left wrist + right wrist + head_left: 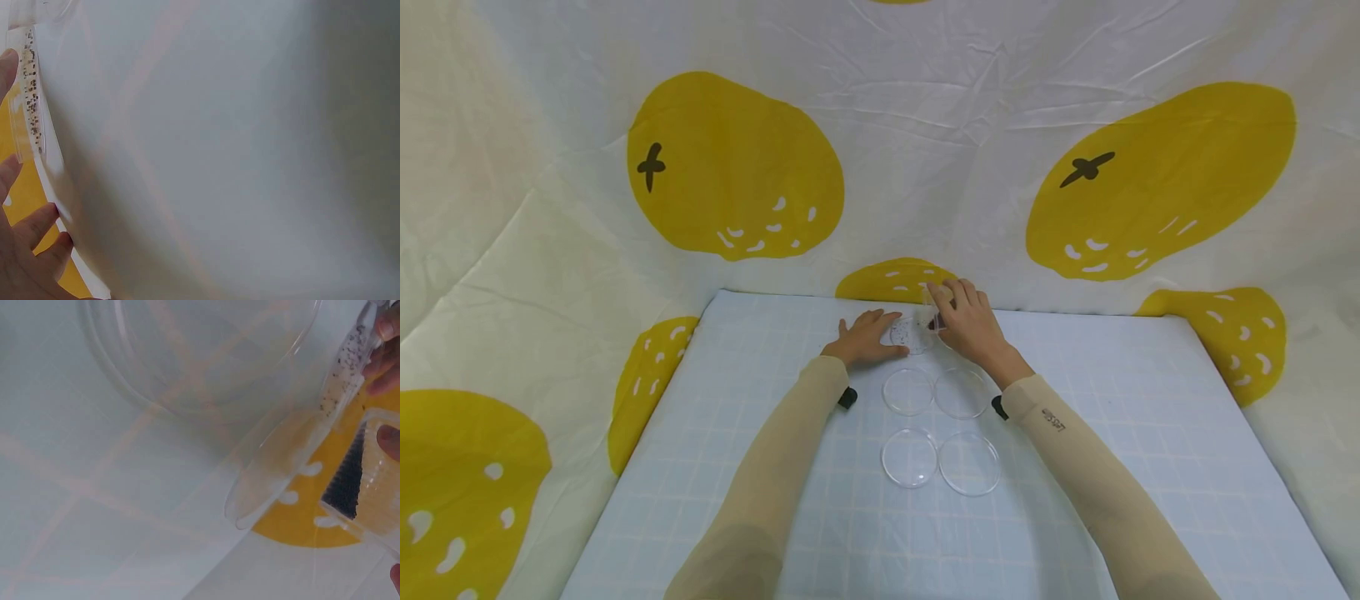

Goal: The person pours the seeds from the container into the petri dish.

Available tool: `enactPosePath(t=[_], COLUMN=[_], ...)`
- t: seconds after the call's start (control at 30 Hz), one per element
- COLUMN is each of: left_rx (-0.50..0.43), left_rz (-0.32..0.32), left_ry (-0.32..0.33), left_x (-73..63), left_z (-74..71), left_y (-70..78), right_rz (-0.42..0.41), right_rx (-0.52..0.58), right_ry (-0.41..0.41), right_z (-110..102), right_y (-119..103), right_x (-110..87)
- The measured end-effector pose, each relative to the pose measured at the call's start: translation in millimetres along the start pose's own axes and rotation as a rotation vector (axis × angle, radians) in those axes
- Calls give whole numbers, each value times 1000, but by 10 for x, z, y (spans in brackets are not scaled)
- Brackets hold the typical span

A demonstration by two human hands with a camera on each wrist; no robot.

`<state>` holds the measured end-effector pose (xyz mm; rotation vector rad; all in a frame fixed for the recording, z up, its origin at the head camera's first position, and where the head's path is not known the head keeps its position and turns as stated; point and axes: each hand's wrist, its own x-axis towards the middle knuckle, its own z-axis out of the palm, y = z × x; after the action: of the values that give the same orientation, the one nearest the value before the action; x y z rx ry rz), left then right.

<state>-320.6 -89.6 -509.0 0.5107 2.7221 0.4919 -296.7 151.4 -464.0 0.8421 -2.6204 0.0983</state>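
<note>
Right hand (972,327) pinches the clear container (379,494) of dark grains (347,478) just beside the speckled dish (906,336) near the far edge of the table (760,383), likely against spilling, while left hand (865,340), fingers apart, straddles the dish, probably to stop it sliding.

Here I've got both beige-sleeved arms (775,471) stretched forward, angled inward; bare-handed left grip (862,340) splayed wide, bare-handed right grip (972,323) curled and pinching!
</note>
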Motion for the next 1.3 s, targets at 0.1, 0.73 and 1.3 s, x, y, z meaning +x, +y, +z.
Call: enactPosePath(t=[0.1,0.73,1.3], left_rx=[6,4,0], left_rz=[-1,0,5], left_ry=[0,16,13], left_x=[10,12,-1], left_z=[10,21,10], left_y=[-7,-5,-8], right_rz=[3,-12,-28], right_rx=[-2,-20,-16], right_ry=[-4,17,13], right_z=[4,16,29], right_y=[2,-2,10], right_x=[6,7,23])
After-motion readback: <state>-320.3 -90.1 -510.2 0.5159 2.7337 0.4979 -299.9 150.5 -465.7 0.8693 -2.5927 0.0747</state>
